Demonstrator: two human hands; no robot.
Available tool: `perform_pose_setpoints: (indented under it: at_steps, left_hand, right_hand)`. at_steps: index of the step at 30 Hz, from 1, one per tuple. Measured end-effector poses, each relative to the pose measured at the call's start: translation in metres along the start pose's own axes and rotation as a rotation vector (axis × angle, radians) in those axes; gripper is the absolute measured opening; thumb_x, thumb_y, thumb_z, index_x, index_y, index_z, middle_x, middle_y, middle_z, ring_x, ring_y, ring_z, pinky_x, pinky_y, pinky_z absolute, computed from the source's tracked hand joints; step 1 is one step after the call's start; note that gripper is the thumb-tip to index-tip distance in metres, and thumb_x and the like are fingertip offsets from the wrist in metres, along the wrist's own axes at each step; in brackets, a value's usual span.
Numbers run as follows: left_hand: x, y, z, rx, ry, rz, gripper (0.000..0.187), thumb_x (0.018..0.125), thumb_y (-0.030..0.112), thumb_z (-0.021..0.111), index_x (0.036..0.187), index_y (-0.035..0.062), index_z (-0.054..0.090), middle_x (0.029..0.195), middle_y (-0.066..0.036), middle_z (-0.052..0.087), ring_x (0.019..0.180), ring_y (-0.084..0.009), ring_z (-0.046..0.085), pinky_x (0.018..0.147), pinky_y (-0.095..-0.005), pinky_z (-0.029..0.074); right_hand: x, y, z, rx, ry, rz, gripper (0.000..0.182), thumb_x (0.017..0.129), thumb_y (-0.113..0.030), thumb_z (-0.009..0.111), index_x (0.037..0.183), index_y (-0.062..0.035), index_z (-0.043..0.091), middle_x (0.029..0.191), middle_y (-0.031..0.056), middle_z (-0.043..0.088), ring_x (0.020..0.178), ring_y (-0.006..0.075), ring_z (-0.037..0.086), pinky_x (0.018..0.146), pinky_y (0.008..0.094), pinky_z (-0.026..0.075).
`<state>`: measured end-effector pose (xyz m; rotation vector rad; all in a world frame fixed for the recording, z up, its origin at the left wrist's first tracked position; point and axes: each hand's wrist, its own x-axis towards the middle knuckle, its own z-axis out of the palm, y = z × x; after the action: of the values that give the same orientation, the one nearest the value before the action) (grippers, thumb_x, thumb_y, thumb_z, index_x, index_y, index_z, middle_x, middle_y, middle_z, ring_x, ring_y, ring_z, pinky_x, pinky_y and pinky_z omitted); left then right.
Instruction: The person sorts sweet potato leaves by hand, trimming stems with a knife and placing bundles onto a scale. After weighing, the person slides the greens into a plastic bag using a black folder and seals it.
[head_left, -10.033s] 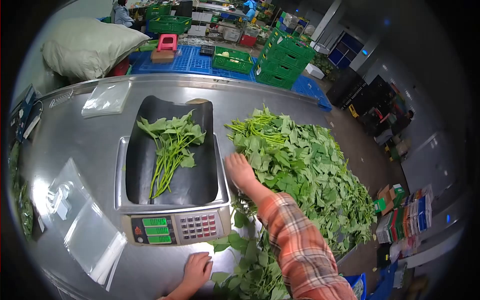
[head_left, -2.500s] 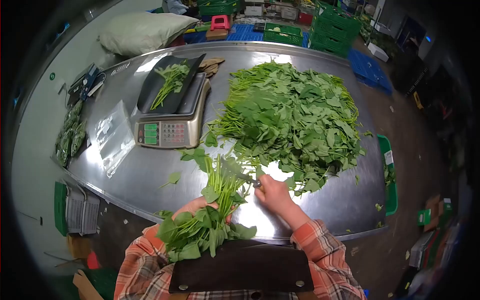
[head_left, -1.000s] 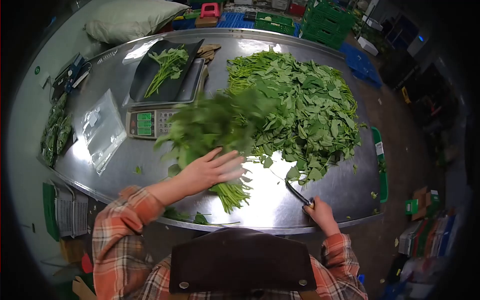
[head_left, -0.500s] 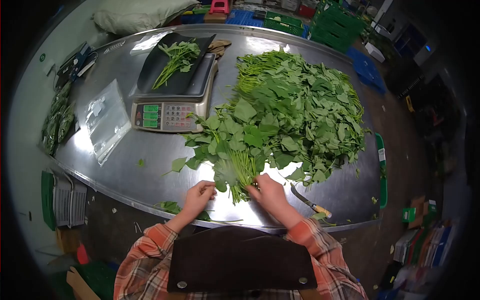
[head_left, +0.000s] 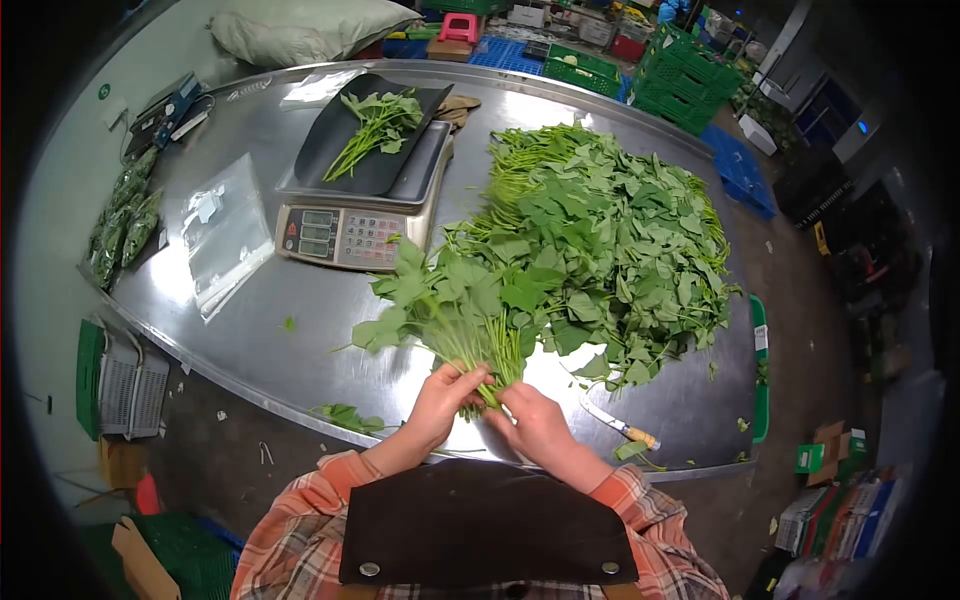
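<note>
Green leafy bunch [head_left: 460,300] lies at the near edge of the steel table [head_left: 260,340], stems toward the person, leaves fanned toward the scale [head_left: 355,225]. Left hand [head_left: 445,395] and right hand [head_left: 535,420] both grip the stem ends, fingers closed around them, hands touching. Big loose pile of greens [head_left: 610,230] just beyond, overlapping the bunch's leaves. Knife [head_left: 620,428] on the table just right of the right hand. Smaller bunch on the scale's black tray [head_left: 335,150]. Clear bags [head_left: 225,225] left of the scale.

Bright overhead glare on steel, fisheye-warped dark edges.
</note>
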<state>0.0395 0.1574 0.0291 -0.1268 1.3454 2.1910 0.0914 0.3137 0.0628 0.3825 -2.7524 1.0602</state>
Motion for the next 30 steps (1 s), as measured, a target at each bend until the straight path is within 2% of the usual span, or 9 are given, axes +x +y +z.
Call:
perform_pose_setpoints:
  at_steps: [8, 11, 14, 18, 20, 22, 23, 26, 30]
  left_hand:
    - [-0.011, -0.012, -0.009, -0.038, -0.042, 0.021, 0.022, 0.085, 0.01, 0.061, 0.105, 0.0013, 0.057, 0.099, -0.006, 0.059, 0.093, -0.0136, 0.054, 0.083, -0.0298, 0.043]
    - [-0.015, -0.007, -0.02, -0.105, -0.158, 0.034, 0.013, 0.086, 0.007, 0.058, 0.099, 0.0032, 0.056, 0.099, -0.009, 0.059, 0.093, -0.0164, 0.055, 0.083, -0.0309, 0.043]
    - [-0.023, -0.005, -0.017, -0.198, -0.107, 0.042, 0.008, 0.089, 0.009, 0.054, 0.095, 0.0064, 0.05, 0.093, -0.009, 0.058, 0.089, -0.0183, 0.055, 0.081, -0.0335, 0.044]
    - [-0.019, -0.01, -0.041, -0.414, 0.099, 0.143, 0.011, 0.091, 0.011, 0.05, 0.101, 0.0089, 0.047, 0.076, -0.005, 0.052, 0.076, -0.0178, 0.053, 0.076, -0.0367, 0.044]
    - [-0.023, 0.004, -0.047, -0.448, 0.251, 0.071, 0.016, 0.089, 0.011, 0.051, 0.105, 0.0086, 0.048, 0.073, -0.003, 0.049, 0.067, -0.0155, 0.05, 0.064, -0.033, 0.044]
    - [-0.02, -0.004, -0.066, -0.453, 0.152, -0.033, 0.02, 0.088, 0.011, 0.05, 0.107, 0.0078, 0.048, 0.069, -0.002, 0.045, 0.058, -0.0131, 0.045, 0.052, -0.0284, 0.039]
    - [-0.017, -0.008, -0.071, -0.457, 0.099, -0.081, 0.021, 0.087, 0.011, 0.05, 0.108, 0.0074, 0.049, 0.067, -0.001, 0.043, 0.053, -0.0119, 0.042, 0.046, -0.0261, 0.037]
    - [-0.01, -0.011, -0.062, -0.548, 0.084, -0.159, 0.022, 0.086, 0.012, 0.051, 0.107, 0.0059, 0.05, 0.062, 0.0, 0.037, 0.044, -0.0094, 0.033, 0.036, -0.0226, 0.024]
    - [-0.019, 0.0, -0.05, -0.428, 0.135, -0.1, 0.023, 0.088, 0.014, 0.051, 0.109, 0.0034, 0.052, 0.069, -0.003, 0.051, 0.042, -0.0072, 0.034, 0.035, -0.0211, 0.025]
  right_hand:
    - [-0.001, 0.011, 0.025, 0.134, 0.011, 0.017, 0.015, 0.081, -0.015, 0.064, 0.084, -0.0013, 0.059, 0.073, 0.0106, 0.056, 0.063, 0.0258, 0.059, 0.056, 0.0355, 0.046]
    - [-0.007, 0.013, 0.024, 0.581, -0.094, 0.384, 0.013, 0.087, -0.011, 0.058, 0.081, 0.0004, 0.059, 0.069, 0.0069, 0.056, 0.059, 0.0176, 0.059, 0.055, 0.0306, 0.046]
    - [-0.018, 0.007, 0.02, 0.902, 0.003, 0.481, 0.017, 0.092, -0.013, 0.051, 0.087, 0.0018, 0.056, 0.069, 0.0051, 0.055, 0.055, 0.0124, 0.056, 0.054, 0.0266, 0.047]
    - [-0.028, 0.025, 0.002, 1.377, 0.544, 0.486, 0.023, 0.093, -0.019, 0.044, 0.105, 0.0002, 0.049, 0.073, 0.0074, 0.056, 0.053, 0.0129, 0.054, 0.053, 0.0246, 0.048]
    - [-0.023, 0.032, -0.013, 1.168, 0.277, 0.552, 0.02, 0.088, -0.016, 0.053, 0.103, -0.0033, 0.053, 0.085, 0.0095, 0.06, 0.061, 0.0157, 0.057, 0.06, 0.0298, 0.049]
    - [-0.02, 0.04, 0.026, 0.329, -0.04, 0.477, 0.034, 0.084, -0.026, 0.061, 0.103, 0.0018, 0.052, 0.078, 0.0085, 0.058, 0.057, 0.0179, 0.058, 0.054, 0.0301, 0.048]
    - [-0.015, 0.039, 0.04, 0.054, 0.028, 0.192, 0.034, 0.079, -0.028, 0.067, 0.094, 0.0007, 0.057, 0.081, 0.0114, 0.06, 0.059, 0.0248, 0.058, 0.057, 0.0361, 0.048]
    - [0.008, 0.046, 0.076, -0.329, -0.212, 0.306, 0.026, 0.078, -0.028, 0.067, 0.078, -0.0032, 0.06, 0.081, 0.0136, 0.059, 0.065, 0.0297, 0.059, 0.06, 0.0377, 0.047]
    - [0.029, 0.039, 0.042, 0.123, -0.194, 0.318, 0.02, 0.08, -0.017, 0.062, 0.071, -0.0004, 0.056, 0.072, 0.0138, 0.055, 0.066, 0.0301, 0.057, 0.06, 0.0385, 0.046]
